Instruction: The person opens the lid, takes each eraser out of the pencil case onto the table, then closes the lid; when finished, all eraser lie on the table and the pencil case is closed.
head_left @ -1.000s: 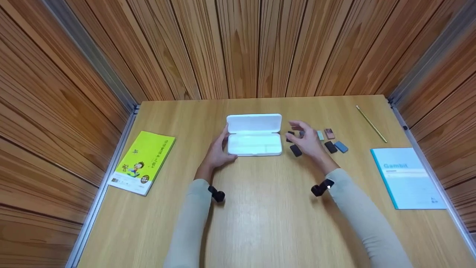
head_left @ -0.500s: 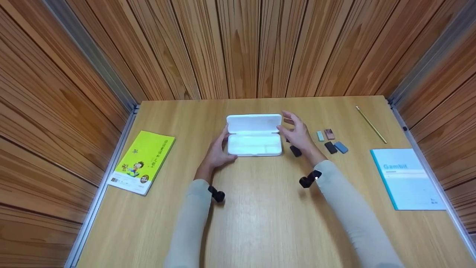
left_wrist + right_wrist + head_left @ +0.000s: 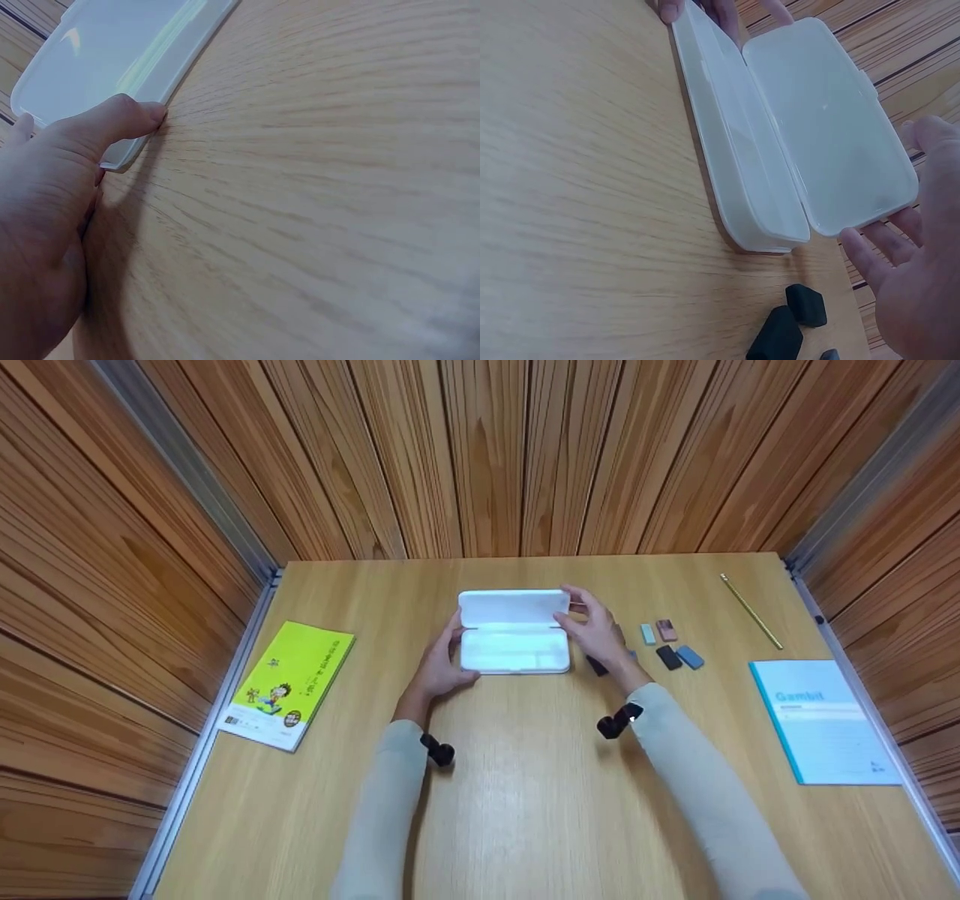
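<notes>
A white pencil case (image 3: 514, 651) lies on the table with its lid (image 3: 514, 608) raised and leaning back. My left hand (image 3: 444, 666) grips the left end of the base, its thumb (image 3: 139, 118) on the front corner and fingers round the side. At the lid's right end, my right hand (image 3: 598, 631) holds the edge between thumb and fingers. Seen from the right wrist, the fingers (image 3: 889, 244) are spread around the end of the lid (image 3: 832, 127). Dark eraser-like blocks (image 3: 776, 336) lie just below that hand, partly covered by it in the head view.
Right of the hand lie more small blocks: light teal (image 3: 648, 634), pinkish (image 3: 666, 630), black (image 3: 669, 657) and blue (image 3: 689, 657). Farther right are a gold pencil (image 3: 751, 611) and a pale blue notebook (image 3: 829, 724). A yellow-green book (image 3: 289, 682) lies at left. Wooden walls (image 3: 495, 457) enclose the table.
My right hand has moved left and slightly away from above the dark blocks to the lid's right edge, which it now holds. The left hand has stayed on the case.
</notes>
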Tool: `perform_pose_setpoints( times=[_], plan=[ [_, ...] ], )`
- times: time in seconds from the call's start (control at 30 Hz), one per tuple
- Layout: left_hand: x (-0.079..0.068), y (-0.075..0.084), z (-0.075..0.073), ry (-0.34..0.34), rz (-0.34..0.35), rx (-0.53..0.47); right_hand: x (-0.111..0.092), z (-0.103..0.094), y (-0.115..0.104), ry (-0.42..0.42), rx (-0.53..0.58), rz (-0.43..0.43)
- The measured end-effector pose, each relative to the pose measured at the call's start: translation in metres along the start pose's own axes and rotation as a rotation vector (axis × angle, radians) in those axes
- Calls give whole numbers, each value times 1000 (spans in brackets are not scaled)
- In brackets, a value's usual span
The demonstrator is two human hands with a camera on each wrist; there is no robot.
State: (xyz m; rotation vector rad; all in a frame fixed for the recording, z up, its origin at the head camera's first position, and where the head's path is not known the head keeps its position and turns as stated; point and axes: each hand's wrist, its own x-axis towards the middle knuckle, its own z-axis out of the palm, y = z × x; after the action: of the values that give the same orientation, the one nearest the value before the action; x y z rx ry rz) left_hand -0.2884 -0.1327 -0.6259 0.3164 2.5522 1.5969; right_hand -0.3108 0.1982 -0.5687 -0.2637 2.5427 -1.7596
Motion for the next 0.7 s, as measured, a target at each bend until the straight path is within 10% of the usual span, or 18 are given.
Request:
perform_pose_setpoints(
  times=[0.7],
  plan=[
    [-1, -1, 0, 8, 16, -23, -8, -2, 2, -35, -13, -25]
  ],
)
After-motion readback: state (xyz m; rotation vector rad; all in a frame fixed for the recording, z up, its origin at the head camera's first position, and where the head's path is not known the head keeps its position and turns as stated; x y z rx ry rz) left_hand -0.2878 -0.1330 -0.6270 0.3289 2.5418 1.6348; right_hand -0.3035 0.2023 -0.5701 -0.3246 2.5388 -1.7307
